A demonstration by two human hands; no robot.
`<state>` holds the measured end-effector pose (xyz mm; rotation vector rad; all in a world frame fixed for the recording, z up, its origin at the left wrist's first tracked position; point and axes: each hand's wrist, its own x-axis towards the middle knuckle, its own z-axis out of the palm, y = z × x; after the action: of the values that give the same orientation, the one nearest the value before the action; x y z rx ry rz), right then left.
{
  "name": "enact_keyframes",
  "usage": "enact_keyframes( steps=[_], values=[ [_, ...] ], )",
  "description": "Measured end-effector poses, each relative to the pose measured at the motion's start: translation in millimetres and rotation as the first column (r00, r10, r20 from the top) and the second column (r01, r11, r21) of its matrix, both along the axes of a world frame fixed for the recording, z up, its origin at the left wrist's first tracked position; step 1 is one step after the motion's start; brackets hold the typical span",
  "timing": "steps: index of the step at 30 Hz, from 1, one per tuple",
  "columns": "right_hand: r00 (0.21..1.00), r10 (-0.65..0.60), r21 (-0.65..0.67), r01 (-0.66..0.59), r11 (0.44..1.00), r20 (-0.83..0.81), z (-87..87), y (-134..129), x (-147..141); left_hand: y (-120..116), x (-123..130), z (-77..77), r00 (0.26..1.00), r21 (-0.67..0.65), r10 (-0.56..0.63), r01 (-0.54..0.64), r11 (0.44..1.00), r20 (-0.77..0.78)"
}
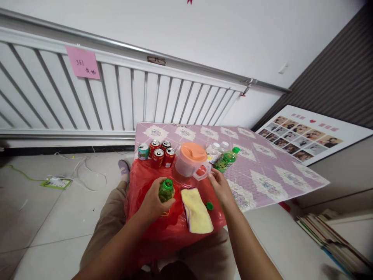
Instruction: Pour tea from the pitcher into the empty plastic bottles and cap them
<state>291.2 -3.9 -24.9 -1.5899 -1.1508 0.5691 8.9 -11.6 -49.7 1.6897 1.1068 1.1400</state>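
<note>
My left hand (pixel 155 197) is wrapped round a green plastic bottle (pixel 166 190), which stands uncapped with its mouth facing up. My right hand (pixel 219 186) is at the handle of a clear plastic pitcher (pixel 184 165) with an orange lid (pixel 193 151); its fingers are bent against the handle's outer side. Some brownish liquid shows low in the pitcher. Between my forearms lies a folded yellow cloth (pixel 198 212), and a green bottle cap (pixel 209 205) rests to its right on the red plastic cover (pixel 175 229).
Several drink cans (pixel 158 155) stand behind my left hand. Past the pitcher are a capped green bottle (pixel 227 160) and two clear bottles (pixel 217 151) on a purple patterned tablecloth (pixel 268 177). A white radiator (pixel 163 97) runs behind the table. A power strip (pixel 56 182) lies on the floor.
</note>
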Motion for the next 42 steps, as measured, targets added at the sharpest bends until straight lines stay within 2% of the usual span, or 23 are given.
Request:
enact_keyframes(
  steps=[6, 17, 27, 42],
  values=[
    [0.994, -0.034, 0.025, 0.036, 0.999, -0.105, 2.5, 19, -7, -1, 1, -0.9, 1.000, -0.003, -0.002, 0.002, 1.000, 0.026],
    [0.958, 0.011, 0.164, 0.038, 0.986, -0.287, -17.6, 45, -18, 0, 2, -0.8, 1.000, 0.010, 0.006, -0.006, 1.000, 0.011],
    [0.943, -0.033, 0.166, 0.093, 0.982, -0.330, -31.4, 53, -15, 0, 3, 0.7, 1.000, -0.007, 0.011, -0.011, 1.000, 0.002],
    [0.953, -0.052, 0.132, 0.096, 0.987, -0.299, -14.5, 47, -24, -1, 3, -6.3, 1.000, -0.034, 0.021, -0.020, 0.999, 0.023]
  ],
)
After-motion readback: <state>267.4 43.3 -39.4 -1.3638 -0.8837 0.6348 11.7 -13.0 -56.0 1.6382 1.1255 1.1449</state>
